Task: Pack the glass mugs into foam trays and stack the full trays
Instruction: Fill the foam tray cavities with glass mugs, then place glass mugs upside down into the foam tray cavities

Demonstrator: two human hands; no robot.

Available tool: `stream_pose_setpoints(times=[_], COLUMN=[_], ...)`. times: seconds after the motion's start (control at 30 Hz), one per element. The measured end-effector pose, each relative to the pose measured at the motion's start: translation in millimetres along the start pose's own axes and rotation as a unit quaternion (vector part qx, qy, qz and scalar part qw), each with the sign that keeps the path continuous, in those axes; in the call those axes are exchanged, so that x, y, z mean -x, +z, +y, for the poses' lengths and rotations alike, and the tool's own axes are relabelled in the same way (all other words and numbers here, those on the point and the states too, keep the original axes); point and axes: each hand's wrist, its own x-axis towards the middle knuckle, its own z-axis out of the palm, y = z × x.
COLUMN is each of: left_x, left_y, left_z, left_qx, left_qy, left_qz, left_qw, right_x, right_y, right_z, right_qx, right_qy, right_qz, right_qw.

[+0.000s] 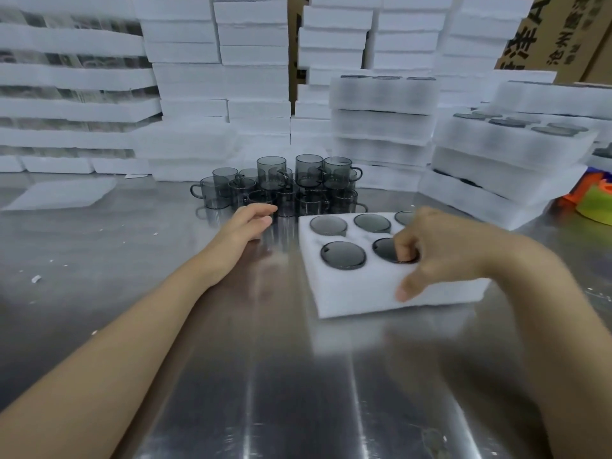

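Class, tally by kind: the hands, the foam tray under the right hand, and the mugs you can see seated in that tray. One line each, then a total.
Hands: 2, left hand and right hand
Foam tray: 1
Mugs visible in the tray: 5; the right hand hides the rest
Total: 8

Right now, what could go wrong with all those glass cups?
The loose mugs stand crowded, some stacked on others. The left hand beside them could topple one onto the hard metal table. The right hand grips the foam tray by one side, so it might tilt and spill the packed mugs.
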Motion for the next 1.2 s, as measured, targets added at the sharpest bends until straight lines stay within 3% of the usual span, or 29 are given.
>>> stream_pose_setpoints(times=[0.13, 0.27, 0.43, 0.5, 0.77, 1.1, 1.2], left_x=[2, 2, 1, 1, 1, -6, -5], left_y=[0, 1, -1, -2, -2, 0, 2], left_z=[0, 0, -1, -2, -2, -12, -13], left_qx=[-0.023, -0.026, -0.025, -0.025, -0.03, -0.032, -0.067], left_qy=[0.003, 0.004, 0.008, 0.009, 0.006, 0.016, 0.03], left_qz=[-0.011, -0.023, -0.034, -0.036, -0.054, -0.043, -0.014], left_qw=[1.0, 0.999, 0.999, 0.999, 0.998, 0.998, 0.997], right_x=[-3, -13, -42, -52, -76, -95, -96], right_y=[-4, 4, 34, 46, 68, 74, 73], right_z=[35, 68, 81, 80, 79, 83, 77], right_qx=[-0.043, -0.018, -0.024, -0.011, 0.103, 0.131, 0.136], right_qy=[0.068, 0.133, 0.203, 0.197, 0.21, 0.179, 0.138], right_qz=[0.026, 0.055, 0.213, 0.256, 0.302, 0.331, 0.392], right_qw=[0.996, 0.989, 0.955, 0.946, 0.924, 0.917, 0.899])
